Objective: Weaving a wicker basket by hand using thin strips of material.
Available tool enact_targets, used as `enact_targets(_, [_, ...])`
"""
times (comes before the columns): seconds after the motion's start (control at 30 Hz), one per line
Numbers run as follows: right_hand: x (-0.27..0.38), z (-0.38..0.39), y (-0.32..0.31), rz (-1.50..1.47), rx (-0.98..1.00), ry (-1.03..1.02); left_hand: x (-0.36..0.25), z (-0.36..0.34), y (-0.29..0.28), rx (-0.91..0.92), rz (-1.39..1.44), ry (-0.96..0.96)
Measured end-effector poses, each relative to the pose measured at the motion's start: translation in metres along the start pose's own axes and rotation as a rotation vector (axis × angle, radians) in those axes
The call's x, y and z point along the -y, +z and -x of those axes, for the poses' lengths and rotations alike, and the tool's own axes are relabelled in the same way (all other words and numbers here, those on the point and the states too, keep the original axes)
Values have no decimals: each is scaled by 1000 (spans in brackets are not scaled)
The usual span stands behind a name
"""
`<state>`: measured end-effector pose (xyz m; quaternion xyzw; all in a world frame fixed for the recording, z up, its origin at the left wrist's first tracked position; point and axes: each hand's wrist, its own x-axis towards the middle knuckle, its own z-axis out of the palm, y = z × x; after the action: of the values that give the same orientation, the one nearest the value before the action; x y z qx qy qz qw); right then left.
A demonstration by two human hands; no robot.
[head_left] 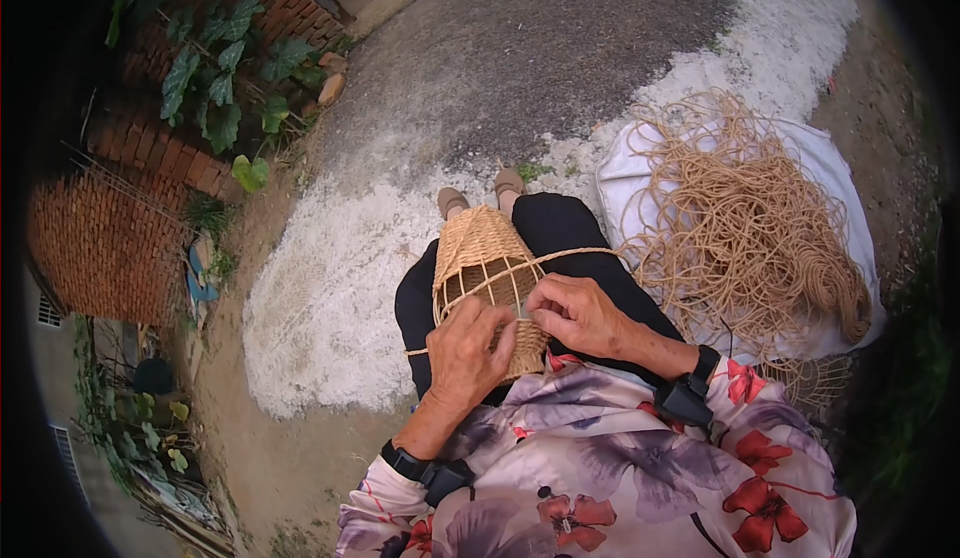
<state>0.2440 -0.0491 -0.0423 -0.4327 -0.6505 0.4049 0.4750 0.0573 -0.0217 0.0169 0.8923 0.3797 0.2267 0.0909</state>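
A half-woven basket (480, 241) of straw-coloured cord lies across my lap, with bare upright stakes showing between its woven far part and a woven near part. My left hand (468, 350) is closed at the left of these stakes, its fingers curled in a pinch. On the right, my right hand (582, 310) is also closed, thumb and forefinger together near the near woven edge. What either pinch holds is hidden by the fingers. A strand of cord (575, 252) runs from the basket over my right thigh. A short cord end (416, 352) sticks out beside my left hand.
To my right a large tangled heap of cord (740, 228) lies on a white sheet (622, 180). Pale grit (330, 308) and dark gravel (520, 58) cover the ground ahead. Stacked bricks (110, 248) and leafy plants (225, 73) stand at the left.
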Motion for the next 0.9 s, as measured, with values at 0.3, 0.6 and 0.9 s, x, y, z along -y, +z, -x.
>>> enact_targets(0.3, [-2, -16, -2, -111, 58, 93, 8, 3, -2, 3, 25, 114])
enact_targets(0.6, [3, -44, -6, 111, 310, 37, 12, 9, -2, -16, 36, 180])
enact_targets(0.9, [12, -66, -4, 432, 470, -53, 14, 8, -1, -46, 40, 168])
